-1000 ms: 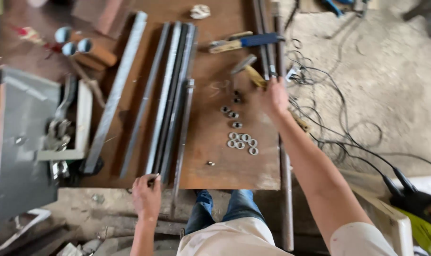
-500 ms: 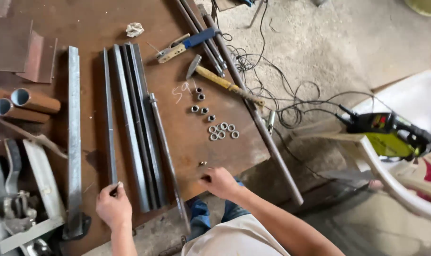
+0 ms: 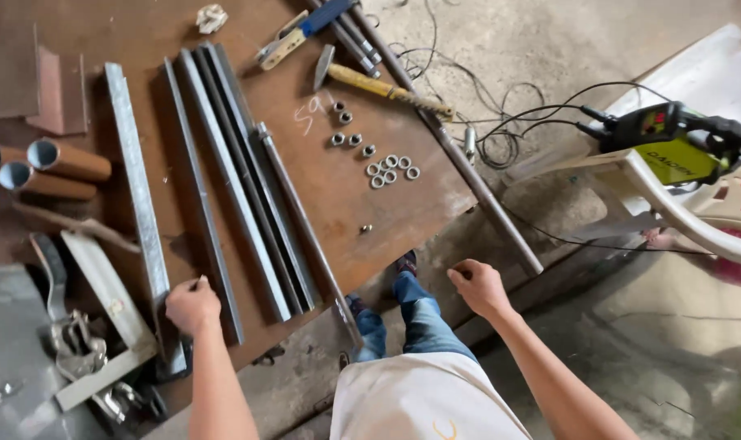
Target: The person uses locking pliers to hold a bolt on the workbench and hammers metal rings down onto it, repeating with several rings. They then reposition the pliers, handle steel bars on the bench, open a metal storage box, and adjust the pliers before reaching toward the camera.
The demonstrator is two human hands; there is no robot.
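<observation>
Right hand (image 3: 478, 287) has left the table; left fingers (image 3: 197, 285) touch steel bar (image 3: 199, 195).

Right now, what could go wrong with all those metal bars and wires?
The left hand rests at the end of a flat steel bar; its edge might cut fingers. The thin rod juts past the table edge above the knees and could poke or slide off. Loose cables on the floor could trip feet.

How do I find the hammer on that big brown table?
Look at the rusty brown metal table and go to its far right edge, just past the little cluster of nuts and washers. The hammer lies there flat. It is the only tool with a yellowish wooden handle and a dark metal head, unlike the blue-handled tool beyond it.
</observation>
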